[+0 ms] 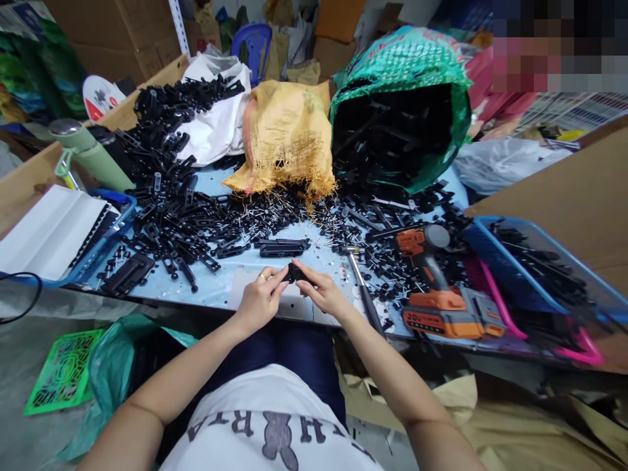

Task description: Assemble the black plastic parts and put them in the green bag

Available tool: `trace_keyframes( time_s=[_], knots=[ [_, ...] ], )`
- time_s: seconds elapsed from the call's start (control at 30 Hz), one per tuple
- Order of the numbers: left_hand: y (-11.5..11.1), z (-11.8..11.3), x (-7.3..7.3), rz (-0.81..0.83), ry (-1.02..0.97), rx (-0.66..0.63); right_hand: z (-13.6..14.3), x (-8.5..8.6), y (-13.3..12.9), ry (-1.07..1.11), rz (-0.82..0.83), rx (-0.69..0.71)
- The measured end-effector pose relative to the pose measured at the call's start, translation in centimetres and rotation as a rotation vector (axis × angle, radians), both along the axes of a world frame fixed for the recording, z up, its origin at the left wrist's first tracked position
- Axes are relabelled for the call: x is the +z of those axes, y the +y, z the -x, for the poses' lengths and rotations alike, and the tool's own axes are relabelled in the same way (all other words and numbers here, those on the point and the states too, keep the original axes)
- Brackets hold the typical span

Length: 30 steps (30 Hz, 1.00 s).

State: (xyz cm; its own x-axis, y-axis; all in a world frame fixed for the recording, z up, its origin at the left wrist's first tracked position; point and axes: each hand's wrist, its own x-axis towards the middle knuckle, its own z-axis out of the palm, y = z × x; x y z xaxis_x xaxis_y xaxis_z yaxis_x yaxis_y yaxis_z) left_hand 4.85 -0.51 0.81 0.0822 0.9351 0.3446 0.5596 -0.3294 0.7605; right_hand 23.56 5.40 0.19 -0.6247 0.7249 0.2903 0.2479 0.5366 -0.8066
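Note:
Close above the table's front edge, my left hand (262, 292) and my right hand (321, 288) meet with their fingertips closed on one small black plastic part (293, 272). Its exact shape is mostly covered by the fingers. Just beyond the hands lies a longer black part (283, 247) on the blue table top (216, 271). A hammer (362, 284) with a metal head and black handle rests right of my right hand. Past it sits an orange and grey cordless power tool (436, 288) with a battery marked 20V.
Black parts (171, 216) and metal pins (267, 212) cover much of the table. Behind stand a yellow woven sack (289, 137) and a green sack (407, 55) full of black pieces. Blue baskets (530, 255) flank the table. A green flask (93, 154) stands left. Another person's sleeve (505, 98) shows back right.

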Motion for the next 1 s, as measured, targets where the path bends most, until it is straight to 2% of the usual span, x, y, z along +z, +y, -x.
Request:
trace_keyframes(
  time_s=[0.1,0.13,0.23,0.3,0.47,0.63,0.7,0.8,1.0],
  knots=[
    [0.6,0.0,0.0,-0.033,0.008,-0.055,0.3,0.1,0.1,-0.045,-0.032,0.036],
    [0.8,-0.3,0.0,-0.065,-0.022,-0.032,0.8,0.1,-0.2,-0.015,-0.028,-0.006],
    [1.1,-1.7,-0.2,-0.209,-0.175,0.145,2.7,-0.1,-1.4,0.146,0.007,-0.228],
    [1.3,-2.3,-0.2,-0.272,-0.238,0.195,3.8,-0.1,-2.2,0.202,0.039,-0.321],
    [2.1,-1.2,0.4,-0.221,-0.218,0.042,4.6,-0.2,-2.5,0.211,0.062,-0.344],
    [3.2,-0.1,1.1,-0.240,-0.237,0.063,5.7,-0.6,-2.5,0.256,0.034,-0.437],
    [3.5,0.1,1.2,-0.223,-0.253,0.013,5.8,-0.7,-2.4,0.270,0.036,-0.436],
    [3.7,0.5,1.0,-0.064,-0.351,-0.077,4.9,-0.9,-1.4,0.231,0.068,-0.337],
    [2.8,1.0,0.6,0.727,-0.946,-0.336,1.7,-2.0,0.5,0.282,0.174,-0.268]
  ],
)
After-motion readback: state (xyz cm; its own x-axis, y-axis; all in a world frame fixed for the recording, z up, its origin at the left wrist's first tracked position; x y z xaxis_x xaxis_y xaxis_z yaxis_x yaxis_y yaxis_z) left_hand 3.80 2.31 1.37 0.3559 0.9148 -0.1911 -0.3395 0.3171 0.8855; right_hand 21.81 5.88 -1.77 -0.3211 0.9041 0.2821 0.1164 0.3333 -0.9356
